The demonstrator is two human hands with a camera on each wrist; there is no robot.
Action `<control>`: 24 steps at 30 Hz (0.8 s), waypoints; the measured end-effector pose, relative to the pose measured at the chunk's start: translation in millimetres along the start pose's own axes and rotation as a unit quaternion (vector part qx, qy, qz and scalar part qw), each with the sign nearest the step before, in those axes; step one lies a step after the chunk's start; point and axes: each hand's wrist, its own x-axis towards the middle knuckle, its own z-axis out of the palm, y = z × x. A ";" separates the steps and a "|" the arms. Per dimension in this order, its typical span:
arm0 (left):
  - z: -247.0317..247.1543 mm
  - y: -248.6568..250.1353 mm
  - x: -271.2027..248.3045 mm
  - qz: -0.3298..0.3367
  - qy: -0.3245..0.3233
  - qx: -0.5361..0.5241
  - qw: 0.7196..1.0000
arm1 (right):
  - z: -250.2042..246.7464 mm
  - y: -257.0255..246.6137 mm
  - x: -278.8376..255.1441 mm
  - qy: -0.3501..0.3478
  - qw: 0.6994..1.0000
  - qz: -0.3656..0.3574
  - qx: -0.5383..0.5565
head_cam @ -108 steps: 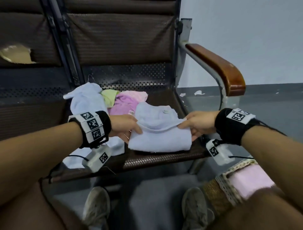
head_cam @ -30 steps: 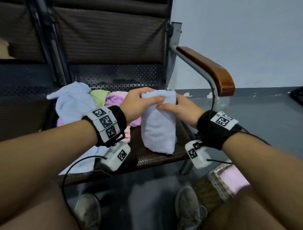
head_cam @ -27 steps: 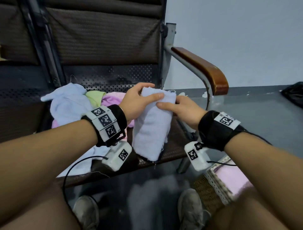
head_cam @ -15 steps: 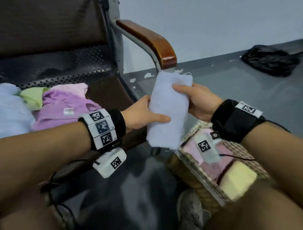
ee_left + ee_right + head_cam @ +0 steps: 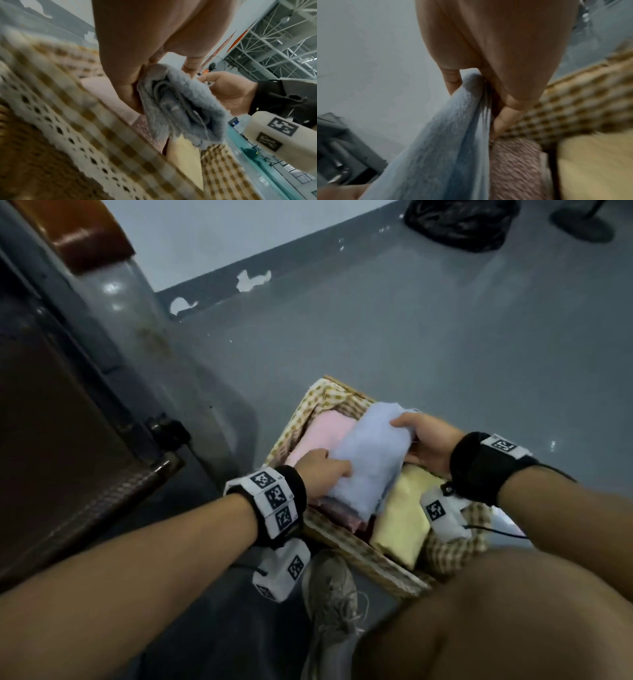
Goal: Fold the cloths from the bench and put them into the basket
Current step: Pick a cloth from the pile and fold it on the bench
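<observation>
The folded light-blue cloth (image 5: 368, 455) sits over the basket (image 5: 363, 556), held between both hands. The left hand (image 5: 320, 472) grips its near left side, thumb on top and fingers wrapped beneath; in the left wrist view the cloth's layered end (image 5: 181, 108) shows pinched against that hand (image 5: 137, 56). The right hand (image 5: 424, 441) clasps the far right end, fingertips curled over the top edge; the right wrist view shows the cloth (image 5: 447, 148) nipped between thumb and fingers (image 5: 503, 119).

Taking the basket as landmark: its checked liner (image 5: 329, 402) folds over the rim all round. Inside it, a pink cloth (image 5: 318, 436) lies along the left wall, a yellow cloth (image 5: 404, 522) along the right, and a darker pink one (image 5: 346, 513) at the near edge under the blue cloth. The blue cloth hangs over the gap between pink and yellow, the only open room within. Beyond the basket's far and right sides the grey floor (image 5: 445, 337) lies open; to its left stands the bench (image 5: 68, 422) leg, and a shoe (image 5: 330, 583) is just beside its near rim.

No readable writing shows; the wrist bands (image 5: 274, 503) carry only square black-and-white code markers.

Half a second earlier the cloth was held upright above the bench's edge, higher than the basket; now it has come down, tilted, to the basket's contents, both hands keeping the same grip.
</observation>
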 end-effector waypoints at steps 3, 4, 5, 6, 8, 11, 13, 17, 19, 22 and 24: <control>23.3 -13.7 23.4 -0.019 -0.014 0.123 0.992 | -10.9 36.5 24.8 -0.005 0.999 0.033 -0.011; 27.8 -16.1 28.6 -0.029 -0.006 0.162 0.986 | -11.9 46.7 32.1 -0.003 0.999 0.038 -0.009; 30.3 -18.1 33.2 -0.038 0.004 0.196 0.980 | -11.6 55.1 38.3 0.000 0.999 0.042 -0.005; 31.7 -19.4 36.5 -0.044 0.013 0.227 0.973 | -10.5 62.5 44.5 0.004 0.999 0.044 -0.005; 33.7 -21.3 43.1 -0.049 0.015 0.274 0.960 | -6.0 72.2 52.7 0.008 0.999 0.038 -0.035; 34.5 -20.5 48.0 -0.062 0.014 0.321 0.945 | 0.3 72.5 56.8 -0.002 0.996 0.027 -0.081; 32.9 -19.6 48.4 -0.067 0.008 0.333 0.940 | 1.7 64.1 57.3 0.005 0.993 0.023 -0.113; 16.8 -14.1 39.9 -0.052 -0.007 0.300 0.953 | 2.7 28.5 41.9 0.046 0.903 -0.033 -0.427; 1.0 -6.2 32.2 -0.025 -0.012 0.266 0.964 | 10.0 7.3 28.6 0.027 0.858 -0.069 -0.509; -35.0 12.7 5.6 0.040 0.000 0.210 0.977 | 38.1 -27.8 -1.0 -0.020 0.840 -0.123 -0.528; -67.1 23.8 -20.1 0.076 0.023 0.182 0.980 | 70.6 -50.9 -24.0 -0.074 0.843 -0.146 -0.513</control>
